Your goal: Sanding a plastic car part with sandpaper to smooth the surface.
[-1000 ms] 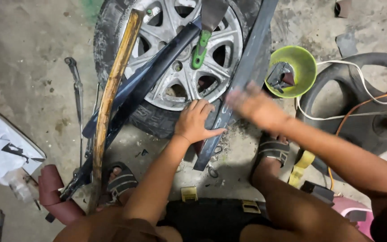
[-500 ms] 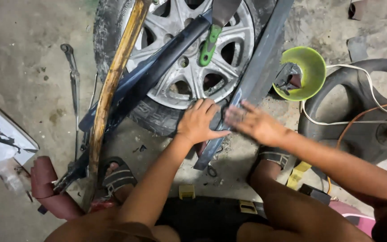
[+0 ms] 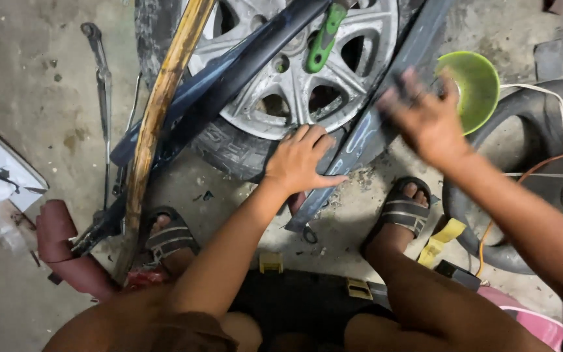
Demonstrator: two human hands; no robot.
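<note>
Pressing my left hand (image 3: pixel 301 160) flat, fingers spread, I pin the lower part of the long grey trim strip (image 3: pixel 360 140) against the tyre of the alloy wheel (image 3: pixel 288 78). My right hand (image 3: pixel 425 117) rests higher on the strip, blurred; its grip cannot be determined. A green bowl (image 3: pixel 474 85) sits just beside it.

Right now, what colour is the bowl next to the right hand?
Lime green; the bowl sits just beyond the right hand, seen in the head view.
</note>
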